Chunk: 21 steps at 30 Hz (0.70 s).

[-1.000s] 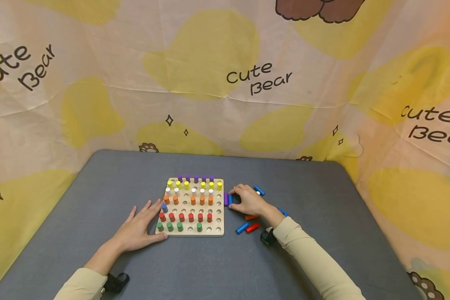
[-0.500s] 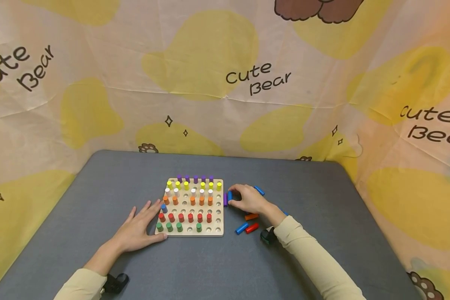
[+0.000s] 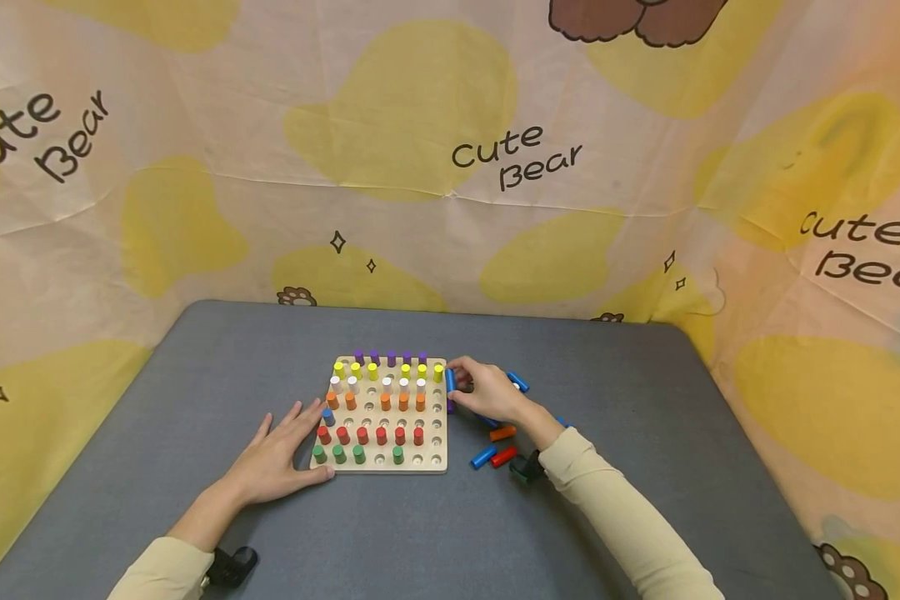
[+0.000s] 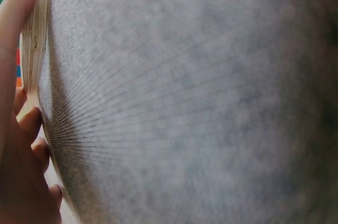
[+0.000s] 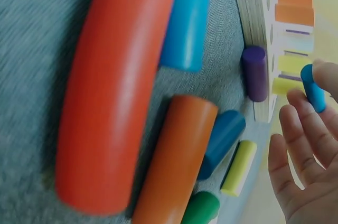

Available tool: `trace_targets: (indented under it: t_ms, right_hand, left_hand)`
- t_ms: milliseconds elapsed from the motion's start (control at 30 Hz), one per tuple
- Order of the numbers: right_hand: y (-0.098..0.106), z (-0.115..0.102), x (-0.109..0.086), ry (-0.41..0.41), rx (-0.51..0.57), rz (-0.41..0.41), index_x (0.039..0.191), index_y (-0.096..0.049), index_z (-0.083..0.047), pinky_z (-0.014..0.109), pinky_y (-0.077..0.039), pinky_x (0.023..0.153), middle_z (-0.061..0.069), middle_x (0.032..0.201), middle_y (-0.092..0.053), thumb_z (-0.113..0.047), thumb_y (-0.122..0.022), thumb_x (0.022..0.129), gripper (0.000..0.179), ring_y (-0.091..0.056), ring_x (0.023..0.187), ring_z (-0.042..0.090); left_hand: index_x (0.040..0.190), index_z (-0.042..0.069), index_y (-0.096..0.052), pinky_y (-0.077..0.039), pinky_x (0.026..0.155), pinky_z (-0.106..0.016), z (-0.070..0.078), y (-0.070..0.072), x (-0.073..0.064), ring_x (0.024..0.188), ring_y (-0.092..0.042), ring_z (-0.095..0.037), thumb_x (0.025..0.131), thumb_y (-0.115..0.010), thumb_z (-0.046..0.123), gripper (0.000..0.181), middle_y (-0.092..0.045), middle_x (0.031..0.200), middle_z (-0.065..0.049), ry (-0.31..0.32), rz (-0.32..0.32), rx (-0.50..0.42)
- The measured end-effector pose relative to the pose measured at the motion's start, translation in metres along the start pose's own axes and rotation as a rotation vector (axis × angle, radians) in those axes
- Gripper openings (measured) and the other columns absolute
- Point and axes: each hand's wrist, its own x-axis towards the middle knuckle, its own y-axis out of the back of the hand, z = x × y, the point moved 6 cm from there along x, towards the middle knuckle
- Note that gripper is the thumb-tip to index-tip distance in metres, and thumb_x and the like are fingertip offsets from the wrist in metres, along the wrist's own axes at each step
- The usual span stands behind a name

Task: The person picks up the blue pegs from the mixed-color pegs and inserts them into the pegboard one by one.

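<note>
A pale wooden pegboard point(image 3: 378, 468) carries rows of purple, yellow, white, orange, blue, red and green pegs, with some bare holes. My left hand point(image 3: 281, 458) rests along its left side, fingers spread and straight, thumb at the front corner. In the left wrist view, that thumb point(image 4: 16, 18) lies against the board's wooden edge point(image 4: 35, 39). My right hand point(image 3: 495, 393) pinches a blue peg point(image 5: 315, 91) between thumb and fingers, just beyond the board's right edge near the yellow row. Beneath it, a loose purple peg point(image 5: 254, 75) lies alongside the board.
Right of the board, loose pegs lie on the grey table point(image 3: 390, 542): a red one point(image 3: 504, 456), an orange one point(image 3: 502, 433), several blue ones. The right wrist view also shows a yellow peg point(image 5: 239, 168) and a green one point(image 5: 200, 208). A patterned cloth point(image 3: 390, 108) hangs behind.
My right hand has shifted slightly left with the blue peg, from right of the purple peg to the board's right edge. The left hand has stayed put.
</note>
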Motion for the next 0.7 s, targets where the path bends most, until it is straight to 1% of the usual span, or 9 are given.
trace_targets:
  t_ms: [267,500,700]
  right_hand:
    - [0.001,-0.012,0.006,0.034,0.049,0.023,0.12,-0.048,-0.012,0.021,-0.051,0.072,0.002,0.098,-0.061,-0.011,-0.065,0.085,0.039,-0.06,0.085,0.011]
    - [0.001,-0.021,0.012,0.059,0.05,0.064,0.116,-0.05,-0.011,0.02,-0.051,0.071,0.004,0.098,-0.062,-0.011,-0.063,0.086,0.033,-0.061,0.082,0.011]
    - [0.002,-0.028,0.015,0.087,0.077,0.083,0.114,-0.051,-0.012,0.02,-0.051,0.068,0.003,0.097,-0.061,-0.011,-0.061,0.088,0.028,-0.061,0.08,0.011]
  left_hand:
    - [0.147,0.017,-0.025,-0.006,0.107,-0.062,0.0,0.0,0.0,0.139,-0.02,-0.035,0.069,-0.064,0.066,0.1,-0.028,0.15,-0.008,0.005,-0.004,-0.004]
    - [0.147,0.017,-0.025,-0.006,0.107,-0.063,0.001,0.001,0.0,0.139,-0.02,-0.036,0.069,-0.065,0.066,0.1,-0.028,0.15,-0.008,0.007,-0.008,-0.004]
    - [0.147,0.017,-0.025,-0.006,0.107,-0.062,0.0,0.001,0.0,0.138,-0.02,-0.036,0.069,-0.065,0.066,0.1,-0.028,0.15,-0.008,0.005,-0.004,-0.002]
